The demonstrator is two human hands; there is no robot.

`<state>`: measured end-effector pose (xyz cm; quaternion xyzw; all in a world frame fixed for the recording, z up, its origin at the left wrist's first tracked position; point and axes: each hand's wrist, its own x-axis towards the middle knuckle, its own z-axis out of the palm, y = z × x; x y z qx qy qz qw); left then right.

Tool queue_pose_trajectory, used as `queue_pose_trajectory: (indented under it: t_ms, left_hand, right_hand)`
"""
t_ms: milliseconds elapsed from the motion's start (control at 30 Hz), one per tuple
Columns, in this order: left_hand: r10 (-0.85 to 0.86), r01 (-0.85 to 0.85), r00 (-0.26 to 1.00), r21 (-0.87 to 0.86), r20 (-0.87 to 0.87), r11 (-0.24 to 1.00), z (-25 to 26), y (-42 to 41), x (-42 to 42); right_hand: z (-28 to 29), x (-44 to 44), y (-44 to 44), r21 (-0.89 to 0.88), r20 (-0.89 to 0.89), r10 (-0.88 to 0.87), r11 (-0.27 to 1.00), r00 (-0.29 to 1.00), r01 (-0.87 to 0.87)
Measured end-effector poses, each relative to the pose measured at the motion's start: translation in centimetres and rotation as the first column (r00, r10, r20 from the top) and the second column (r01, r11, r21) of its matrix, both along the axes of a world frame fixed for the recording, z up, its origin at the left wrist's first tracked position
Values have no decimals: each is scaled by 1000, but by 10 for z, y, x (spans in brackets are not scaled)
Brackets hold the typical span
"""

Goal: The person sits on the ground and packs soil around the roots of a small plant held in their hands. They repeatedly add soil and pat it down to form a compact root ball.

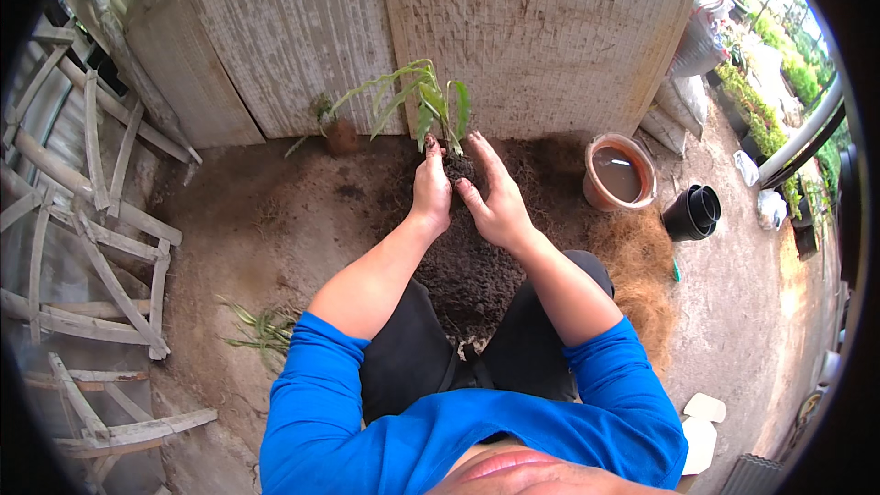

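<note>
A leafy green plant (432, 100) with long narrow leaves is held up in front of me, its dark soil-covered root ball (459, 168) hanging at the bottom. My left hand (433, 182) grips the base of the plant from the left, thumb up along the stem. On the other side, my right hand (496, 196) has its thumb and fingers spread beside the root ball; whether it touches the soil is hard to see. Dirt stains the fingers of both hands. Below them, between my knees, spreads a heap of dark soil (471, 275).
A bucket (592, 182) of murky water stands right, near nested black plastic pots (680, 216) and brown fibre (629, 247). Pulled leaves (265, 330) lie left, beside a wooden pole frame (103, 240). Panels (536, 34) stand ahead, with a small potted plant (340, 136) at their foot.
</note>
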<state>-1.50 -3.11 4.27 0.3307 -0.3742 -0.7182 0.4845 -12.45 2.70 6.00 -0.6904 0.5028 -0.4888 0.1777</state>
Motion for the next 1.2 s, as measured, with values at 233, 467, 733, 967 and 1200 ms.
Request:
queue_pose_trajectory:
  t_ms: [233,467,733,967,1200]
  left_hand:
    - [-20,20,1000,-11,10,1000,8,4,1]
    - [-27,27,1000,-8,1,1000,8,4,-2]
    - [-71,74,996,47,-56,996,0,-1,0]
    - [-32,43,996,126,-89,991,8,1,0]
    - [-25,32,997,114,-67,993,5,-3,1]
  right_hand:
    - [3,-1,1,11,19,10,1000,1000,-10]
    - [4,-4,1,8,-1,4,1000,1000,-4]
    - [11,0,3,17,143,33,999,989,-36]
    - [8,2,3,30,93,19,999,996,-22]
    - [5,-2,2,55,4,53,997,999,-54]
